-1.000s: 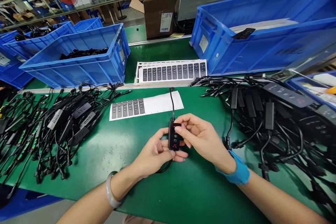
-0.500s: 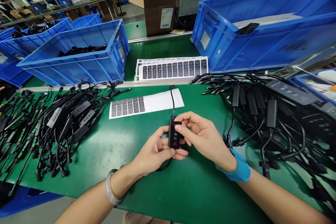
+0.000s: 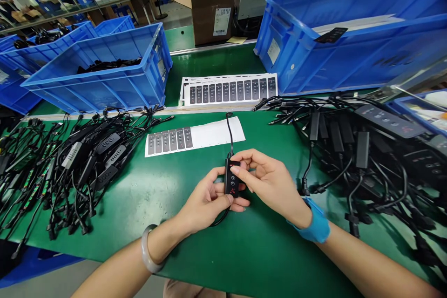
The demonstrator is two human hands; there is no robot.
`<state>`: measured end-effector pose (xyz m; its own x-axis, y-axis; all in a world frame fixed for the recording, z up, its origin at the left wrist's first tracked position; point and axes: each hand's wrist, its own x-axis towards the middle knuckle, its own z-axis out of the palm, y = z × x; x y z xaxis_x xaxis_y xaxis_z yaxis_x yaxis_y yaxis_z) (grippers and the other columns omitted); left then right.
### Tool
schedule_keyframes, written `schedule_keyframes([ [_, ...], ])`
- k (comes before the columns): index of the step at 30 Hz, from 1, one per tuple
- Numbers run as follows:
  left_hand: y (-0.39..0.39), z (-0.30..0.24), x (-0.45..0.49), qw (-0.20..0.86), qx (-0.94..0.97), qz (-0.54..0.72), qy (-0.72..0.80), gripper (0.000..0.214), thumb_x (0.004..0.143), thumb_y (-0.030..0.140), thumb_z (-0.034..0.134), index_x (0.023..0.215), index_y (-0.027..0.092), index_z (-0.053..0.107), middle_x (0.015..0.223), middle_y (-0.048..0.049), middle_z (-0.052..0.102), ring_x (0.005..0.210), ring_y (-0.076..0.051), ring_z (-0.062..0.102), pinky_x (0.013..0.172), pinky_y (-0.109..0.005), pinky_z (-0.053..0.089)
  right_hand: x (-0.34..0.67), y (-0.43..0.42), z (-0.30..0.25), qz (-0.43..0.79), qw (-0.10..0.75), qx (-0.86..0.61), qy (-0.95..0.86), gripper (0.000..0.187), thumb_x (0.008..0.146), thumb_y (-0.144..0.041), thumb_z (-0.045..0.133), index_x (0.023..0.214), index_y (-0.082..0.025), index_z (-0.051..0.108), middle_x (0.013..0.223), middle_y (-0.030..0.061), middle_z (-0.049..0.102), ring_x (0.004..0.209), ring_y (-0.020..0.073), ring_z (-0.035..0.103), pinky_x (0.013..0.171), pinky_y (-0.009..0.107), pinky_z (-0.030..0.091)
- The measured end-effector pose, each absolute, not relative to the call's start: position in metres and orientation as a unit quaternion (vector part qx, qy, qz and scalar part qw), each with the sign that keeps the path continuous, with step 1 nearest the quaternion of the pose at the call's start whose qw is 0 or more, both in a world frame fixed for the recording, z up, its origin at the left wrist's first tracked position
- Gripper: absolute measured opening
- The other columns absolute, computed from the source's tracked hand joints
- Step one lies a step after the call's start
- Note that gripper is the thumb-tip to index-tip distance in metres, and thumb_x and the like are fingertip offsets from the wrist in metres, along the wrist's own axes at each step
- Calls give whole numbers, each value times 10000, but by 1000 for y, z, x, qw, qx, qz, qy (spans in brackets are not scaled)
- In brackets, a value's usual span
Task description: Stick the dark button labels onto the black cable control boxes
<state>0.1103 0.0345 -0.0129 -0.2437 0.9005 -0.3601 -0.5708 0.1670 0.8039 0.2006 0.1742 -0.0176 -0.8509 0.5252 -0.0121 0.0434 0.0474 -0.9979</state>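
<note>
A small black controller box (image 3: 232, 182) with round button symbols and red marks lies in my left hand (image 3: 209, 200), whose fingers wrap beneath it and whose thumb rests on its lower end. A cable (image 3: 229, 135) runs from its top across the table. My right hand (image 3: 267, 179) pinches the upper right part of the box, the thumb pressed on its face by the label. Just beyond, a white sheet (image 3: 218, 133) carries several dark label stickers (image 3: 169, 140) on its left part; its right part is bare backing.
Piles of cabled controllers lie on the green table (image 3: 139, 223), one left (image 3: 104, 149) and one right (image 3: 363, 149). Full label sheets (image 3: 230, 91) lie behind. Blue bins (image 3: 104, 84) (image 3: 349, 65) and a cardboard box (image 3: 213, 14) stand at the back.
The right thumb has moved slightly, and the label's upper end, raised a little before, now lies flatter against the controller box. Both hands otherwise stay in place.
</note>
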Motion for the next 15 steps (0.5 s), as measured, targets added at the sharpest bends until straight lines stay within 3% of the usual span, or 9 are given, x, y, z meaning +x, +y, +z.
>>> schedule_keyframes([
  [10,33,-17,111,575,197,616,501,483,827,308,697,1207,167,434,990,-97,645,881,-198,678,815,-343,536,201,175,-24,603,196,-212,-744,251,857,-347,611,1026,-163,593,704,-7,492,556,103,523,479,191,499],
  [15,35,-16,109,585,183,625,484,523,780,330,739,1184,153,458,985,-99,650,825,-191,682,743,-304,543,197,180,-32,608,147,-222,-748,572,778,-438,680,1242,-160,490,901,44,536,666,130,552,508,210,512],
])
